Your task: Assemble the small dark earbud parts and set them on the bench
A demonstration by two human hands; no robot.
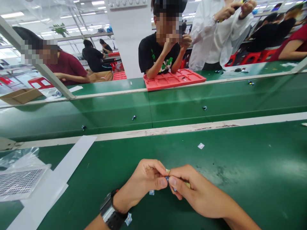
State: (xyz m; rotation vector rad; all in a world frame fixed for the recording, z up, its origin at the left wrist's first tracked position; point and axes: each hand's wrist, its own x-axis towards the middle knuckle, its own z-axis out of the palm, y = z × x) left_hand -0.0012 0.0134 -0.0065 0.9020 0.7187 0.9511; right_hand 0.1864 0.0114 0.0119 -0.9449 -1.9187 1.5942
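My left hand (150, 177) and my right hand (189, 188) meet low in the middle of the view, above the green table. Between their pinched fingertips is a small dark-blue earbud (167, 179), mostly covered by the fingers. The left thumb and forefinger press on one side of it, and the right thumb and forefinger close on the other. Pale yellow covers show on some fingertips. Beneath my left hand lies a small blue-and-white sticker (152, 192). A similar sticker (128, 219) lies beside my watch (112, 209).
Several small dark earbuds, one earbud (133, 118) near the middle, lie spaced along the green conveyor (168, 107). Another sticker (200, 146) lies ahead. White paper strips (74, 159) and a mesh-patterned tray (21, 182) are at left. Across, a person leans over a red tray (175, 80).
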